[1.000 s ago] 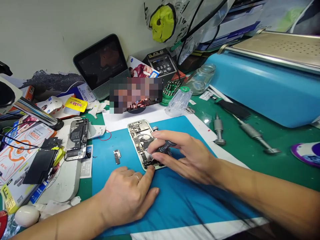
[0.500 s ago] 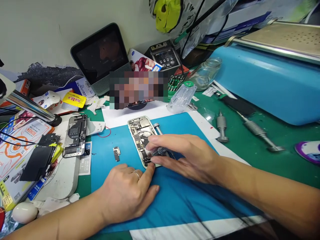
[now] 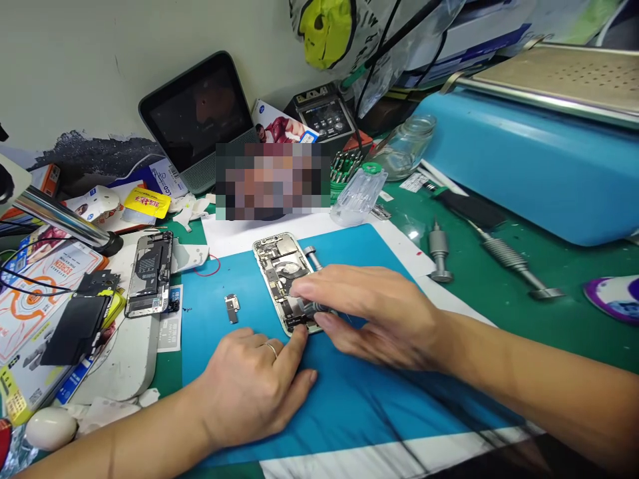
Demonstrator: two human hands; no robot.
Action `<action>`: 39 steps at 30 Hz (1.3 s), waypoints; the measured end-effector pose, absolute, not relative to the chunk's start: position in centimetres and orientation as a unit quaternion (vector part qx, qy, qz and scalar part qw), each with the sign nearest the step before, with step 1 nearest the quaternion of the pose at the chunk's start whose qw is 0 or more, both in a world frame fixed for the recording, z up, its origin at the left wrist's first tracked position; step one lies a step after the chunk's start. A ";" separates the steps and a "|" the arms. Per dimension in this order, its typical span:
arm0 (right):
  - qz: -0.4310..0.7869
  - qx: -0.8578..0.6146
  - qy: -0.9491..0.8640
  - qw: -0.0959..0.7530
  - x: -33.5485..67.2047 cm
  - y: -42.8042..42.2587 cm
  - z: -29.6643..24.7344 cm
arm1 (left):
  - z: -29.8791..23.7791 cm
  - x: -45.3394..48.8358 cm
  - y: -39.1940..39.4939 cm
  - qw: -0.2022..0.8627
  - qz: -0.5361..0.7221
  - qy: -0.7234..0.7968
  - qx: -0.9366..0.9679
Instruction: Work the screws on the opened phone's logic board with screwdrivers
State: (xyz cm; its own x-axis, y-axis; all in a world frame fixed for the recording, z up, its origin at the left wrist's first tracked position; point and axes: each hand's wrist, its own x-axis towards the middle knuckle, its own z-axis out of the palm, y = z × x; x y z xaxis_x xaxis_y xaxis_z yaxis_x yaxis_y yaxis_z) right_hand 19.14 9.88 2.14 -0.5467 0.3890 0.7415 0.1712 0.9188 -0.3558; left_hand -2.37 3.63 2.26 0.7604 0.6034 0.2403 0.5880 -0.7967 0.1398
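Observation:
An opened phone (image 3: 282, 269) lies on the blue mat (image 3: 239, 386), its inner parts and a round pale coil showing. My left hand (image 3: 254, 386) holds its bottom edge down with the index fingertip; the other fingers are curled and the thumb stands apart. Over the phone's lower right side, my right hand (image 3: 379, 313) has its fingers and thumb around a grey ribbed tool that looks like a screwdriver (image 3: 312, 307); its tip is hidden. A second screwdriver (image 3: 312, 256) lies beside the phone, partly covered by that hand. To the left rests a small metal plate (image 3: 232, 309).
Another phone part with a battery (image 3: 150, 273) lies left on a white pad. Boxes (image 3: 44, 286) crowd the left edge. More screwdrivers (image 3: 439, 249) lie at right. Behind stand a clear plastic holder (image 3: 359, 193), a glass jar (image 3: 409, 143) and a smart display (image 3: 200, 106).
My right thumb has drawn back slightly from the phone's lower edge, away from the fingers. My left hand stays in place; the whole view has shifted a little.

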 end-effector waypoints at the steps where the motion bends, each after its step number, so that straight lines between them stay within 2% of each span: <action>1: 0.117 -0.160 -0.873 0.446 19.1 9.9 2.1 | 2.3 -2.3 3.6 0.028 0.139 0.316 0.938; 14: 0.076 -0.181 -0.876 0.440 18.9 9.7 2.3 | 2.2 -2.2 3.7 0.025 0.147 0.315 0.937; 39: 0.094 -0.182 -0.873 0.442 18.9 9.8 2.2 | 2.1 -2.3 3.8 0.017 0.147 0.312 0.938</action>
